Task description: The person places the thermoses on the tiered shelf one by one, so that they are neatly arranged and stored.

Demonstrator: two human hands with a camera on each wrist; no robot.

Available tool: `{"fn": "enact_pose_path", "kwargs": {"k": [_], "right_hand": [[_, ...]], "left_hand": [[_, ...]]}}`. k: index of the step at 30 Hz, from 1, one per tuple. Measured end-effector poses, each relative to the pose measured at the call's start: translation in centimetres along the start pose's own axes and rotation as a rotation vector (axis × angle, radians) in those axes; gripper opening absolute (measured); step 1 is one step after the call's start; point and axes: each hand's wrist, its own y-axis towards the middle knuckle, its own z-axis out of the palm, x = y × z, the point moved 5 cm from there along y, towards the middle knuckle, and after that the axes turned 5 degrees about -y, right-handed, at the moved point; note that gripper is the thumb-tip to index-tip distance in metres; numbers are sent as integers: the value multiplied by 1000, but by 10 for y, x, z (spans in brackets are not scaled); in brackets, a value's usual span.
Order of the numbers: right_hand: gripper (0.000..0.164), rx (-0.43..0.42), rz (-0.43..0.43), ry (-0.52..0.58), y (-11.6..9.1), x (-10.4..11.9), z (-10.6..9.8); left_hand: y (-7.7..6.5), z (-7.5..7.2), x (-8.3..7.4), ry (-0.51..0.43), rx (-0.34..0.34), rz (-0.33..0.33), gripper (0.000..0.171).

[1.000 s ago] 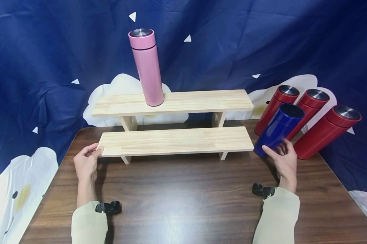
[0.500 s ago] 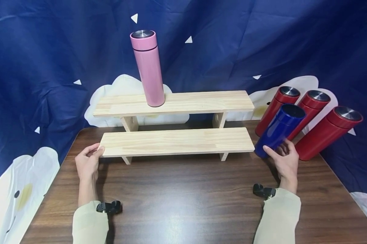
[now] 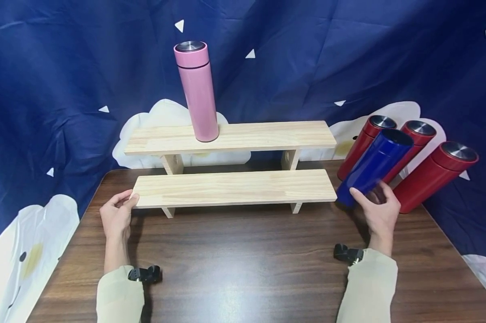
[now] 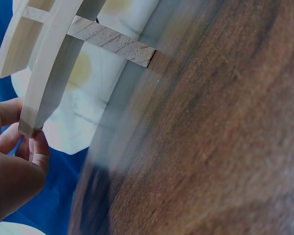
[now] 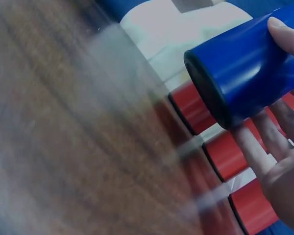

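Observation:
My left hand (image 3: 116, 215) pinches the left end of the lower board of a two-tier wooden shelf (image 3: 234, 186); the left wrist view shows thumb and fingers on either side of the board's corner (image 4: 29, 117). At the right, my right hand (image 3: 377, 213) grips a dark blue thermos bottle (image 3: 369, 166) low on its body. In the right wrist view the blue thermos bottle (image 5: 250, 68) is tilted and its dark base appears raised off the table. A pink thermos bottle (image 3: 199, 98) stands upright on the upper board (image 3: 275, 134), left of the middle.
Three red thermos bottles stand close behind and beside the blue one: one at the back (image 3: 357, 152), one partly hidden (image 3: 414, 143) and one at the right (image 3: 432, 179). The brown wood-grain table (image 3: 234, 260) meets a dark blue patterned cloth (image 3: 275, 67) behind.
The blue thermos bottle has risen and its top has shifted up and to the right, with my right hand moving slightly right. My left hand stays on the shelf end.

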Motion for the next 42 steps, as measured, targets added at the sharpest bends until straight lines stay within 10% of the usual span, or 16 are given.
{"fn": "enact_pose_path", "kwargs": {"k": [14, 42], "right_hand": [[48, -69, -119, 354, -2, 20, 9], [45, -76, -137, 412, -15, 41, 56]], "left_hand": [[0, 0, 2, -14, 13, -4, 27], [2, 2, -1, 0, 1, 1, 28]]}}
